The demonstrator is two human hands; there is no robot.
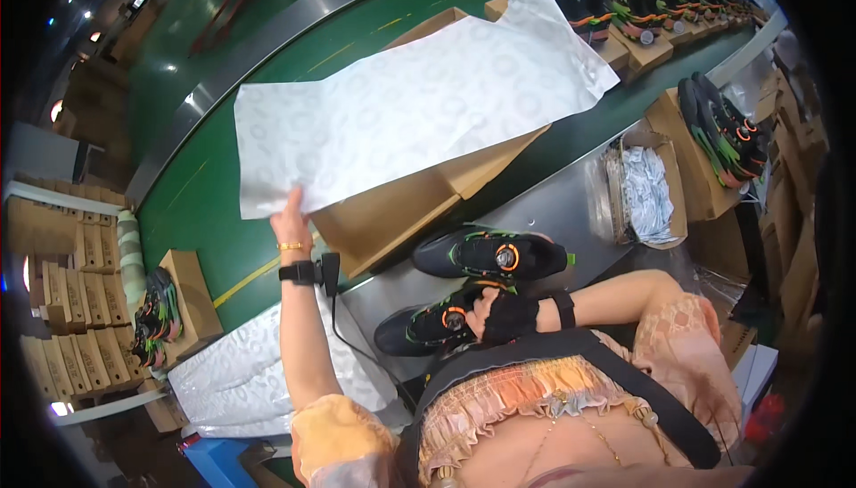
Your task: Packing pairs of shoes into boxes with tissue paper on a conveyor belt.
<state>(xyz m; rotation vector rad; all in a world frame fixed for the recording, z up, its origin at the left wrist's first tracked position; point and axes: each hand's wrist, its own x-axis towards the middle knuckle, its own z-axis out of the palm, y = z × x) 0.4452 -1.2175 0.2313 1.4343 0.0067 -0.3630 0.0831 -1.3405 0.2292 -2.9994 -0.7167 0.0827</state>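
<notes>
A white patterned sheet of wrapping paper [401, 105] lies across an open brown cardboard shoebox [401, 221], covering much of it. My left hand [292, 219] pinches the sheet's near left corner. My right hand [504, 314], in a black fingerless glove, is closed around a black sports shoe [419, 329] with green trim and an orange-ringed dial. Its palm side is hidden. The matching shoe [486, 252] rests just beyond, on the metal surface between the shoebox and me.
Stacked wrapping paper [267, 372] lies at left, below a green conveyor belt [250, 256]. Shoes on boxes [637, 7] line the far right. A carton of small white packets [649, 189] stands at right, beside another boxed pair [722, 131]. A black cable [343, 328] hangs near my left wrist.
</notes>
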